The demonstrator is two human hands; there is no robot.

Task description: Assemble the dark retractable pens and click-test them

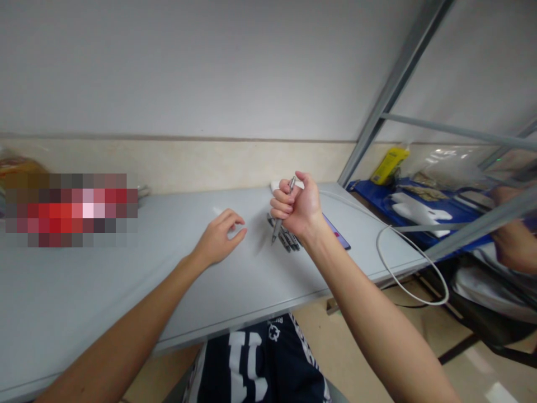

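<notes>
My right hand is closed in a fist around a grey pen, held upright above the white table with its tip pointing down. Under that hand, several more dark pens lie bunched on the table. My left hand rests on the tabletop a little to the left. Its fingers are curled and slightly apart, and nothing shows in them.
A phone with a purple edge lies just right of the pens. A white cable loops off the table's right edge. Behind a grey metal frame, another person's arm sits by a blue surface with a yellow packet.
</notes>
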